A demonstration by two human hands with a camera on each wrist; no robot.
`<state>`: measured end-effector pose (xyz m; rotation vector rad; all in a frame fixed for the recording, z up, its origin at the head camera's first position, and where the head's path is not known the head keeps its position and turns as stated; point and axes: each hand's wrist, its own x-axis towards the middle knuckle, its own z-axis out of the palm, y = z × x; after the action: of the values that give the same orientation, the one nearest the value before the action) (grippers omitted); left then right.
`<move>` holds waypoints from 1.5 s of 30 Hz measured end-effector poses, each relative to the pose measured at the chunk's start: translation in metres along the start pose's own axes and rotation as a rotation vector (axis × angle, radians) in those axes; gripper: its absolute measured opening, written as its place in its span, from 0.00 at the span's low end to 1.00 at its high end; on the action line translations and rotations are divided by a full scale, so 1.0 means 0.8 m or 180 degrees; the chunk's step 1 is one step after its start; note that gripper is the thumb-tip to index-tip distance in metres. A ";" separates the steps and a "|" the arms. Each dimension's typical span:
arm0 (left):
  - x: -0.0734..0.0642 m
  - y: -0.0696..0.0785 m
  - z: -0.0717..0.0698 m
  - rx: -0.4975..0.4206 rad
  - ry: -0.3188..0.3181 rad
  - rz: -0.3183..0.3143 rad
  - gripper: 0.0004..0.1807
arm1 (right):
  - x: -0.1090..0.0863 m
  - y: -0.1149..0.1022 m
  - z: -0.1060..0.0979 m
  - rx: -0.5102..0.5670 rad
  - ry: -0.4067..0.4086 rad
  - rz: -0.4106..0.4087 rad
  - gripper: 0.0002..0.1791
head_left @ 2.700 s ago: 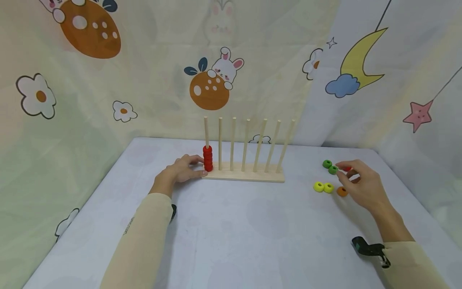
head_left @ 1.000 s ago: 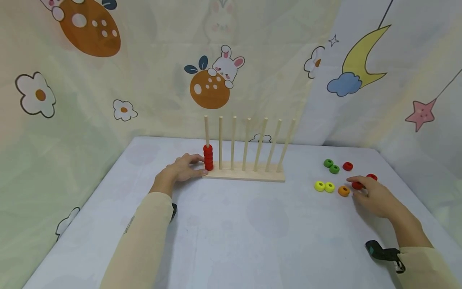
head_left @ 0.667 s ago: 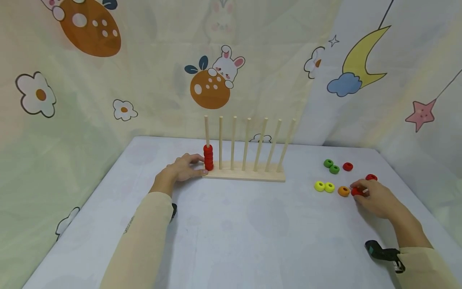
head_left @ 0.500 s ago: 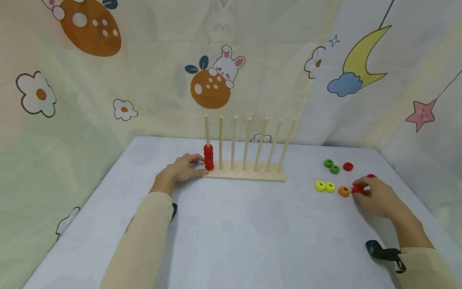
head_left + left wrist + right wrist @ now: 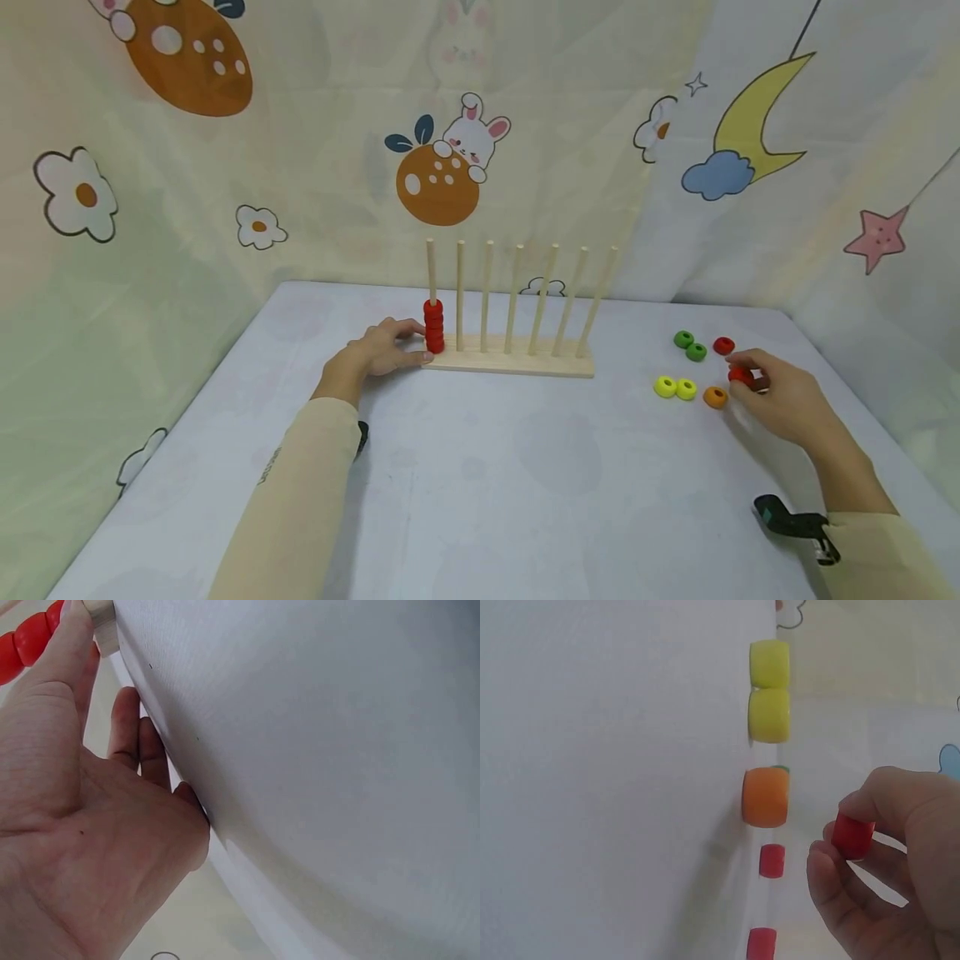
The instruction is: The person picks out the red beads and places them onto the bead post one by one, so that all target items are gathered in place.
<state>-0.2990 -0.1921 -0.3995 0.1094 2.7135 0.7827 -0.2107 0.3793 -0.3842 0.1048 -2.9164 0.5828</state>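
Note:
My right hand [image 5: 780, 396] pinches a red bead [image 5: 853, 836] between thumb and fingers, lifted off the table in the right wrist view. My left hand [image 5: 378, 348] holds the left end of a wooden peg rack [image 5: 510, 362], thumb at the front corner of its base and fingers behind. A stack of red beads [image 5: 433, 327] fills the lower part of the leftmost peg; the other pegs are bare. Near the right hand lie an orange bead [image 5: 716, 397], two yellow beads [image 5: 676, 387], two green beads [image 5: 690, 346] and a red bead [image 5: 723, 345].
Another loose red bead [image 5: 762, 945] shows in the right wrist view; the right hand hides it in the head view. The white-covered table [image 5: 525, 483] ends at a printed cloth backdrop [image 5: 322, 150] behind the rack.
My right hand left the green beads, came to a red bead near the orange one, closed thumb and fingers on it and raised it. The left hand stays at the rack.

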 end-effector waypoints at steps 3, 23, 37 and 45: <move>0.001 -0.001 0.001 -0.0015 0.0002 -0.0021 0.32 | 0.001 -0.005 -0.001 0.0034 0.0078 -0.0047 0.23; -0.001 -0.001 0.000 -0.0056 0.0025 0.0031 0.32 | 0.007 -0.035 -0.002 0.0263 0.0061 -0.0325 0.17; -0.002 0.001 0.001 -0.0042 -0.0005 0.0040 0.33 | 0.004 -0.044 0.002 0.0340 0.0089 -0.0479 0.16; 0.000 -0.001 0.000 -0.0027 0.0005 0.0080 0.33 | 0.003 -0.048 0.002 0.0377 0.0033 -0.0442 0.17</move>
<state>-0.2987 -0.1926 -0.4000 0.1411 2.7150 0.8016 -0.2092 0.3430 -0.3711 0.3150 -2.8343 0.7292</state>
